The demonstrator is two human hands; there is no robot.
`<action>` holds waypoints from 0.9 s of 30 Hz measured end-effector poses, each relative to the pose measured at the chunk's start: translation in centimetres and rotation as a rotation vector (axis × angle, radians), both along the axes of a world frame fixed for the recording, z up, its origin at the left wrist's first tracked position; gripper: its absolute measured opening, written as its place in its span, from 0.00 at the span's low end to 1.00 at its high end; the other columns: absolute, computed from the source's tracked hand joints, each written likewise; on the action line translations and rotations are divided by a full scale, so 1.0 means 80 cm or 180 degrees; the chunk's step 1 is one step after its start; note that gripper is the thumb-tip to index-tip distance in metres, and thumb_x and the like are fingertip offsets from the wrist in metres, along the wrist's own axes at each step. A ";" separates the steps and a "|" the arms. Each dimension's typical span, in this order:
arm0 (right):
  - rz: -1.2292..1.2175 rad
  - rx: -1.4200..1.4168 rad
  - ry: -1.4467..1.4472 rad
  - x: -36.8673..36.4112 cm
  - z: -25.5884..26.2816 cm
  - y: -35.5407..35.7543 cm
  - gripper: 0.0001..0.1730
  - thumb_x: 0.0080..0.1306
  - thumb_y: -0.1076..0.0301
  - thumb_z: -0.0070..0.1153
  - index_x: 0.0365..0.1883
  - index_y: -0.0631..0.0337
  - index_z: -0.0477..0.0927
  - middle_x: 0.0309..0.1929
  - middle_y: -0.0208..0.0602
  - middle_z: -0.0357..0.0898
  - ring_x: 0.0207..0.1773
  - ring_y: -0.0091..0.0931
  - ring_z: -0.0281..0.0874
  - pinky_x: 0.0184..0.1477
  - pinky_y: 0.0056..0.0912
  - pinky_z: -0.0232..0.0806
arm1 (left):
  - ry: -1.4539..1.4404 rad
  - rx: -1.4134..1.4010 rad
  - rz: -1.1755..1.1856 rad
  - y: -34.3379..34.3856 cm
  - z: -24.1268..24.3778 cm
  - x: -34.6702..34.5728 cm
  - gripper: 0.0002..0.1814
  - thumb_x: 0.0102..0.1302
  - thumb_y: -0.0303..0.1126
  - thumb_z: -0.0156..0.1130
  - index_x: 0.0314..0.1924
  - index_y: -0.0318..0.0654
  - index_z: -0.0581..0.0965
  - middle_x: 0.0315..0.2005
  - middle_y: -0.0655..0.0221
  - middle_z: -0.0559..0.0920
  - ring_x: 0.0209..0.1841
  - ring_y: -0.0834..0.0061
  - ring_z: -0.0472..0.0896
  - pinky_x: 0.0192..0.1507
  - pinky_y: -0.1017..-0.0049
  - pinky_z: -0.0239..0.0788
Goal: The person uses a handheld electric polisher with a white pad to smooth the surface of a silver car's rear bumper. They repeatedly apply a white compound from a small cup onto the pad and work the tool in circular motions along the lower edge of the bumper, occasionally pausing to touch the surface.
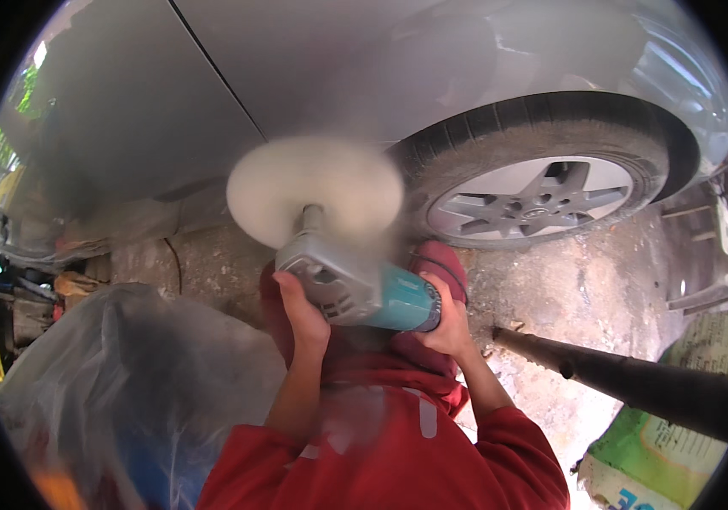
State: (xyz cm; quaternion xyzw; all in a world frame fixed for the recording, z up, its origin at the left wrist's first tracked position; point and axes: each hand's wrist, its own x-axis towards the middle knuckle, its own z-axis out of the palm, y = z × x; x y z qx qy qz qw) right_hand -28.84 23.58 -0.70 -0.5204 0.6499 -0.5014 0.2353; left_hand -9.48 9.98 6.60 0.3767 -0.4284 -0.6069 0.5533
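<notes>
A teal and grey Makita power polisher (351, 287) is held between both my hands. My left hand (303, 315) grips the grey gear housing from the left side. Around the rear of the teal body, close to the dark end, wraps my right hand (450, 322). A round white polishing pad (316, 188) on the spindle looks blurred at its rim. It is at the lower side of a grey car's body panel (338, 76), just left of the wheel; whether it touches the panel I cannot tell.
The car's tyre (466, 153) and silver alloy wheel (536, 204) stand right of the pad. Clear plastic sheeting (166, 357) bulges at my left. A dark wooden pole (625, 376) slants in from the right over a printed sack (664, 452). A power cord (444, 264) passes my knee.
</notes>
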 end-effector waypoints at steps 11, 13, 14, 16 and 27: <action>-0.0683 -0.0776 -0.1750 0.012 -0.001 0.024 0.45 0.46 0.77 0.76 0.64 0.63 0.69 0.54 0.38 0.79 0.54 0.28 0.80 0.57 0.35 0.74 | -0.0952 -0.2218 -0.1676 0.034 0.201 -0.154 0.34 0.71 0.58 0.60 0.52 0.27 0.70 0.37 0.47 0.82 0.37 0.50 0.84 0.41 0.58 0.74; -0.0454 -0.0842 -0.1695 0.018 0.008 0.016 0.46 0.46 0.77 0.76 0.65 0.63 0.68 0.54 0.38 0.79 0.55 0.29 0.80 0.57 0.36 0.73 | -0.0792 -0.2209 -0.1436 0.030 0.192 -0.142 0.32 0.72 0.55 0.60 0.52 0.26 0.70 0.42 0.45 0.81 0.42 0.49 0.83 0.45 0.57 0.73; -0.0359 -0.0900 -0.1685 0.025 0.013 0.008 0.47 0.47 0.76 0.76 0.65 0.64 0.68 0.55 0.38 0.79 0.55 0.29 0.80 0.57 0.36 0.73 | -0.0694 -0.2252 -0.1216 0.023 0.176 -0.122 0.32 0.73 0.53 0.59 0.53 0.25 0.70 0.45 0.43 0.80 0.45 0.49 0.82 0.48 0.57 0.73; -0.0177 -0.0841 -0.1374 0.043 0.018 -0.018 0.50 0.47 0.74 0.77 0.68 0.64 0.65 0.56 0.40 0.79 0.56 0.30 0.80 0.59 0.38 0.73 | -0.0899 -0.2293 -0.0727 0.012 0.127 -0.071 0.31 0.76 0.49 0.55 0.59 0.22 0.69 0.53 0.41 0.77 0.55 0.51 0.79 0.56 0.56 0.70; 0.0390 -0.0309 -0.0660 0.134 0.130 -0.093 0.57 0.46 0.71 0.76 0.73 0.59 0.57 0.61 0.51 0.77 0.59 0.45 0.82 0.58 0.44 0.74 | 0.0523 -0.1151 0.0422 -0.053 0.197 0.064 0.37 0.81 0.58 0.41 0.72 0.30 0.64 0.65 0.58 0.73 0.66 0.64 0.73 0.67 0.65 0.65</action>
